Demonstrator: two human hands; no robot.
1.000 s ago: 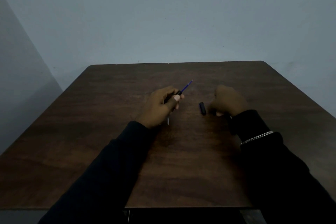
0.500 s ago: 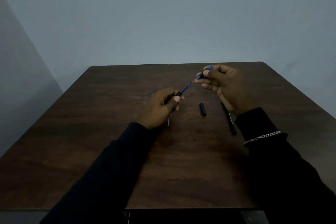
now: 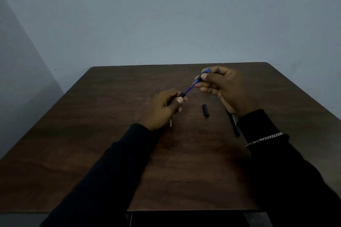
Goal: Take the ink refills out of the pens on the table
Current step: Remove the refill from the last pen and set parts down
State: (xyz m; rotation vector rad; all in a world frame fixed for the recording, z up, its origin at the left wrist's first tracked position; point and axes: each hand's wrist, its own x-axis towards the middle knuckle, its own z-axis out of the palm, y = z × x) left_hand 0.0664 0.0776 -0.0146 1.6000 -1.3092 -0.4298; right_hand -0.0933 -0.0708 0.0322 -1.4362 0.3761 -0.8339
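My left hand (image 3: 163, 108) grips a black pen barrel (image 3: 181, 95) above the middle of the dark wooden table (image 3: 110, 134). A thin blue ink refill (image 3: 190, 88) sticks out of the barrel toward the upper right. My right hand (image 3: 223, 88) pinches the refill's far end, where a small black and blue piece (image 3: 203, 74) shows between the fingertips. A second black pen (image 3: 234, 125) lies on the table, partly hidden under my right wrist. A short black pen cap (image 3: 205, 110) lies between my hands.
A small light-coloured piece (image 3: 170, 122) lies on the table just below my left hand. The table's far edge meets a plain grey wall. A silver bracelet (image 3: 263, 139) sits on my right wrist.
My right hand lifted off the table beside the cap and took hold of the refill's tip. This uncovered the second pen. My left hand has barely moved.
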